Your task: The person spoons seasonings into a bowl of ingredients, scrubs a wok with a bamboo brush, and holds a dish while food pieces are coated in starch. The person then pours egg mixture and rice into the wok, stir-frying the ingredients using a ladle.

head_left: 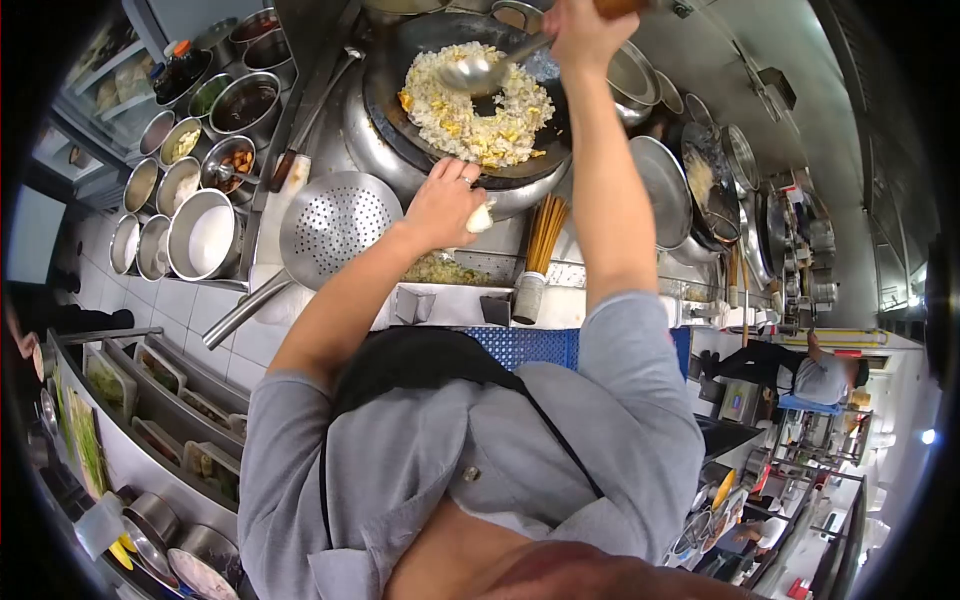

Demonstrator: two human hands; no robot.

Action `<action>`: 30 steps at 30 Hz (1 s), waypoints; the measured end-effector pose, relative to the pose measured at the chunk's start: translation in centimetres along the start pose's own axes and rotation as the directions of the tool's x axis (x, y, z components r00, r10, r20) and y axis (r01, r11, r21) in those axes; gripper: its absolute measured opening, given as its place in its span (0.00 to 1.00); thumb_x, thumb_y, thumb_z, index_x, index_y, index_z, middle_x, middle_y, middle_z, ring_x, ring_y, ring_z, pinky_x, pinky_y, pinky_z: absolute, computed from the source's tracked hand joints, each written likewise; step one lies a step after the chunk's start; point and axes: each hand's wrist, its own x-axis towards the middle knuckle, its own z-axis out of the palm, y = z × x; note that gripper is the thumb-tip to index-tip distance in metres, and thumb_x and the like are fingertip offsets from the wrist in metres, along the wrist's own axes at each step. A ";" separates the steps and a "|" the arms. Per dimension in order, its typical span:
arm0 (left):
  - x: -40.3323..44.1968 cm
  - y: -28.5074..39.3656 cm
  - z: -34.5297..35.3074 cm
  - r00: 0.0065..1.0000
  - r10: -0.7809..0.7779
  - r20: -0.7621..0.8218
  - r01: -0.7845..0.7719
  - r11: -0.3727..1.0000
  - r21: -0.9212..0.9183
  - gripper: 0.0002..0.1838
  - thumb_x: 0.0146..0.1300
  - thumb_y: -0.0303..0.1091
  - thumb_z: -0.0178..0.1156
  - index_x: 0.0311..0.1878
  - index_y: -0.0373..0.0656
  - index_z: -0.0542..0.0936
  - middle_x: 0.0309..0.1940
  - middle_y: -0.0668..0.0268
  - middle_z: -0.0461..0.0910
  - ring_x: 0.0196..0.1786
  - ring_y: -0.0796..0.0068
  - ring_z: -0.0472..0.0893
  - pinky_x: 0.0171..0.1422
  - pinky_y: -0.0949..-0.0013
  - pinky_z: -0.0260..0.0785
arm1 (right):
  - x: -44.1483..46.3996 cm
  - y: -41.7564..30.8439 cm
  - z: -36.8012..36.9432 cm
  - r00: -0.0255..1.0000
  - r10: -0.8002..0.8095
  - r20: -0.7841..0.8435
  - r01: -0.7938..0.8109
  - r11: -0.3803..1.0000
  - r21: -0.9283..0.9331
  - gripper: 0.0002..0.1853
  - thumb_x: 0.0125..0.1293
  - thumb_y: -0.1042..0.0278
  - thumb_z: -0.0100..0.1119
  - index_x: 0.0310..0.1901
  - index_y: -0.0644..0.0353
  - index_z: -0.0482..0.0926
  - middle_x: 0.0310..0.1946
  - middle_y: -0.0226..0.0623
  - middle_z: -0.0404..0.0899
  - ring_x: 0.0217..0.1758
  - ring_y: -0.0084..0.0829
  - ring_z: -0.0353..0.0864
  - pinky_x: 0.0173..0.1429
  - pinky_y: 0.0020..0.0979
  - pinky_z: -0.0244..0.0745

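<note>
Rice with yellow egg pieces (480,130) lies in a ring in a dark wok (390,60) on the stove. My left hand (447,203) is closed at the wok's near rim, with a white cloth (480,218) showing under its fingers. Above the wok's far right side, my right hand (590,30) grips the handle of a metal ladle (474,74). The ladle's bowl rests over the upper part of the rice.
A perforated strainer (338,228) lies left of the wok. Metal pots of ingredients (205,232) stand further left. Bundled bamboo sticks (543,240) stand right of my left hand. Lids and pans (662,190) line the right. Another person (820,375) is far right.
</note>
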 end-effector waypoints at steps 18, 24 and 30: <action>-1.2 1.4 -0.1 0.973 -0.046 -0.226 -0.023 0.956 -0.293 0.23 0.39 0.37 0.69 0.42 0.41 0.80 0.55 0.51 0.72 0.61 0.52 0.68 0.68 0.52 0.58 | -1.2 5.8 -4.2 0.970 -0.137 -0.199 0.080 0.959 -0.273 0.13 0.58 0.69 0.65 0.25 0.57 0.68 0.16 0.27 0.68 0.13 0.21 0.67 0.17 0.28 0.62; -2.8 -0.5 2.4 0.632 -0.652 0.418 0.156 -0.422 -0.893 0.23 0.62 0.52 0.60 0.49 0.43 0.75 0.39 0.65 0.82 0.38 0.72 0.83 0.39 0.66 0.78 | -2.6 -3.3 -6.0 0.917 0.234 -0.323 -0.228 0.972 0.056 0.15 0.55 0.76 0.65 0.19 0.58 0.66 0.12 0.32 0.68 0.08 0.25 0.66 0.13 0.29 0.63; 1.8 -4.7 2.7 0.527 -0.392 0.754 0.497 -0.577 -0.648 0.21 0.61 0.60 0.56 0.40 0.52 0.78 0.30 0.68 0.81 0.31 0.72 0.81 0.29 0.70 0.73 | 2.2 0.1 -8.8 0.939 0.244 -0.241 -0.264 0.963 -0.054 0.13 0.56 0.75 0.64 0.21 0.61 0.68 0.10 0.34 0.68 0.08 0.26 0.66 0.12 0.29 0.63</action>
